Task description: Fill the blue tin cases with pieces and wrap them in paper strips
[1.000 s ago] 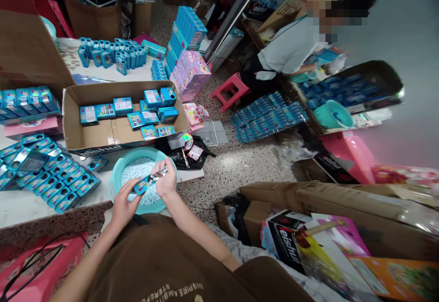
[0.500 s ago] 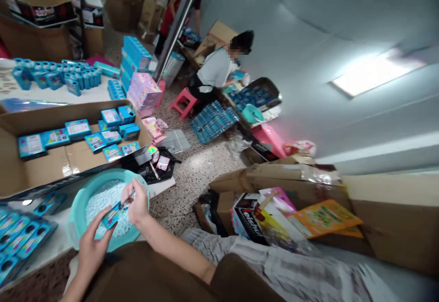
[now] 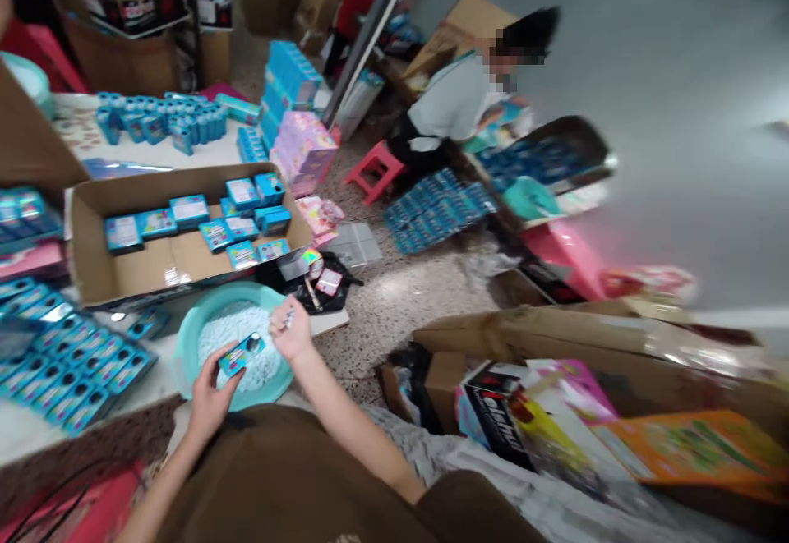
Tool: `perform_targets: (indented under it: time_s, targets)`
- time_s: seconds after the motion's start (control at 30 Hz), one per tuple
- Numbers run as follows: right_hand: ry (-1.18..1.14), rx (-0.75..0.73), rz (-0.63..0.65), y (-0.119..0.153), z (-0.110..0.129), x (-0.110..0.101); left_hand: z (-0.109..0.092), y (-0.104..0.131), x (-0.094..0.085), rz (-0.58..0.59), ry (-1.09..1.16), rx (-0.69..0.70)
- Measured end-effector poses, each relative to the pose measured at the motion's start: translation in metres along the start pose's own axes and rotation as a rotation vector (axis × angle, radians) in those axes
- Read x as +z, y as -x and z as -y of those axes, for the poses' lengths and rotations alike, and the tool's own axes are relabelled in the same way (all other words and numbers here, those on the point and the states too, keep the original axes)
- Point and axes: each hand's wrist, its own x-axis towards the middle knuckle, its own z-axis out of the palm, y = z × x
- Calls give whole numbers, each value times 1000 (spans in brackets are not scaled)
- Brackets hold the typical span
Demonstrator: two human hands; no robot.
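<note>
My left hand (image 3: 213,391) grips a small blue box (image 3: 242,353) with a dark round opening near one end, held over the teal basin (image 3: 186,344). Many small pale pieces (image 3: 237,325) lie in the basin. My right hand (image 3: 291,328) is curled closed around a few small pale pieces, above the basin's right side and apart from the blue box. Behind the basin, a long open carton (image 3: 123,288) holds several blue boxes (image 3: 189,210).
Rows of blue boxes (image 3: 67,362) stand at left. More blue boxes (image 3: 160,120) and a pink stack (image 3: 302,149) are farther back. A person (image 3: 453,99) sits on a pink stool (image 3: 376,172). Cartons (image 3: 481,329) lie at right.
The view has swung left, so the scene sits farther right. My right hand has moved away from the blue box, whose round opening now shows.
</note>
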Motion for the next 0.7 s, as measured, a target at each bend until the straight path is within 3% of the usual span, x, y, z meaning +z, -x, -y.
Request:
perform_targets:
  time_s: [0.37,0.53,0.7]
  targets:
    - [207,73,-79,-11,-16,-43,19,5,-22,-107,-27,-48]
    - [460,42,-114,-22,-31,-57,15,9,-28,-133,-35,-67]
    - [879,-42,-148,-24,-47,-81,19,18,-54,-381,-121,-111]
